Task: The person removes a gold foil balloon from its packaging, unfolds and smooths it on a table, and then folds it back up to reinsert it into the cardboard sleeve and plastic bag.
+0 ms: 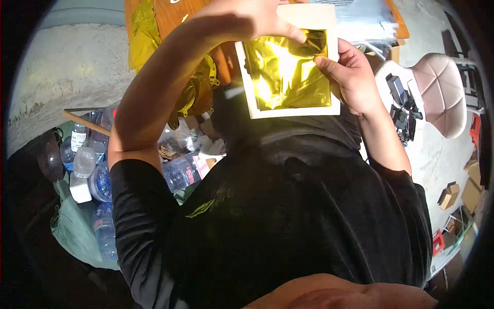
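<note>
A cream board is held up in front of my chest. On its face lies a square of shiny, wrinkled gold foil, with a dark patch near its upper right corner. My right hand grips the board's right side, thumb on the foil and fingers behind. From the upper left comes my left hand, its thumb lying over the foil's top edge near that dark patch. Its other fingers are mostly hidden, and the frame's top edge cuts part of the hand off.
More gold sheet hangs over the wooden table behind the board. Clear plastic sheets lie at the back right. A pink padded chair and black parts are to the right. Plastic bottles crowd the lower left.
</note>
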Tool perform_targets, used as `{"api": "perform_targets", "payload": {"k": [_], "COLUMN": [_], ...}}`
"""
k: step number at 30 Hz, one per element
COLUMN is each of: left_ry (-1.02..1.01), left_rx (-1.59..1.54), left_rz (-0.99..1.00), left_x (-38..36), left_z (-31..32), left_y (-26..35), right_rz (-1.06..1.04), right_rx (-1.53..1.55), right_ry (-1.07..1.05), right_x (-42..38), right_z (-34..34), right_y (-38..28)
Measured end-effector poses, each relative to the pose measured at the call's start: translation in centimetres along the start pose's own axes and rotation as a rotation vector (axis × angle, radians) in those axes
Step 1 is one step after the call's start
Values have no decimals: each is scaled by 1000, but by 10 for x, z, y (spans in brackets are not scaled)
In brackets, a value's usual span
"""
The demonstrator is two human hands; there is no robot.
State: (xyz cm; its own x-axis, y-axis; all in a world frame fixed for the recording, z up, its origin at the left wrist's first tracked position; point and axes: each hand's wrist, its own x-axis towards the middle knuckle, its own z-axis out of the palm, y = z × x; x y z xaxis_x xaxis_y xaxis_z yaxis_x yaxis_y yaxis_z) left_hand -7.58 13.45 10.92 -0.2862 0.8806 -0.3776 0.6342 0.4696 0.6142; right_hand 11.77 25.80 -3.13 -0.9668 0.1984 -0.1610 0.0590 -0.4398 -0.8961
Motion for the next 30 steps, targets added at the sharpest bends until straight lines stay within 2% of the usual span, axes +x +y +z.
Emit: {"api": "perform_targets", "payload": {"k": [1,4,5,7,9,12,15,16,18,19,25,27,30], "left_ry": [2,444,550,689,639,691,776,772,589,583,402,719,727], "left_rx": [3,-56,-119,26,36,232,360,355,446,445,291,191,228], "left_rz": [7,-27,57,138,132,512,572,579,600,605,424,463,576], "left_x": [1,4,14,32,39,93,128,136,145,148,152,149,130], "left_z": [1,-1,-2,4,15,62,99,106,115,117,112,114,98], "left_y": [1,13,-8,-38,-31,-76,-57,-57,-52,-52,-44,-32,1], "right_rz": [-2,2,20,17,-17,-30,-76,-82,-89,-96,-113,-114,-137], "right_rx": [62,26,-32,150,166,106,166,172,178,186,188,197,201], "right_ry": [30,83,122,199,309,400,503,517,537,540,562,562,553], "right_x": [0,-9,-15,-29,-48,-74,-104,-113,-125,-130,-140,-137,-136], "right_z": [-2,-21,-31,-49,-64,-105,-123,-131,-140,-143,-147,-148,-149], "right_y": [0,-5,-7,-10,-19,-17,-19,-16,-14,-12,-7,-6,-3]}}
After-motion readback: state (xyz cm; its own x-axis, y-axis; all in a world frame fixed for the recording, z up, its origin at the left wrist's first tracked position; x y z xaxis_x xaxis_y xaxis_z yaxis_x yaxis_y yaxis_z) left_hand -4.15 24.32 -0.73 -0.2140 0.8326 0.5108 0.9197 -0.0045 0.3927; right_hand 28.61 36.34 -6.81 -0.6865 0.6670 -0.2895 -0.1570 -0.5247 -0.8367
